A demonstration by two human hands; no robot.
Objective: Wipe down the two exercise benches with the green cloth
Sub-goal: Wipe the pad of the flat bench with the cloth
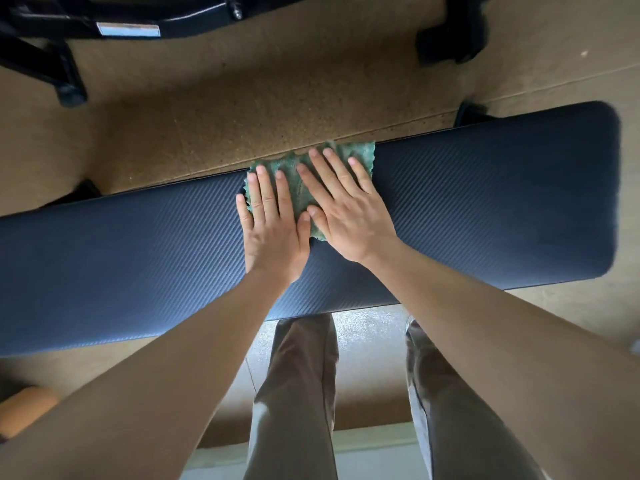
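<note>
— Both hands are flat, aren't they?

— Yes. Left hand point(273, 220) and right hand point(341, 206) lie palm down, side by side, fingers stretched out and pointing away from the person. Neither one grips; they press the green cloth point(304, 174) against the pad, with the thumbs almost touching over it.

— What is nearest the camera?

— Two bare forearms coming up from the lower corners, and between them the person's legs in grey-brown trousers point(298, 393), standing on a pale strip of floor.

— And the cloth itself?

— Spread out under the fingers on the dark blue padded counter point(138, 258), near the middle of its length and close to its far edge. A ragged corner of the cloth reaches that edge.

— How does the counter lie?

— It runs across the view from left to right, slightly slanted, its top ribbed with fine diagonal lines. One black foot point(474, 112) shows past the far edge on the right.

— Beyond that?

— Brown carpet point(277, 84), then a black metal frame point(114, 26) at the upper left, carrying a light label.
</note>
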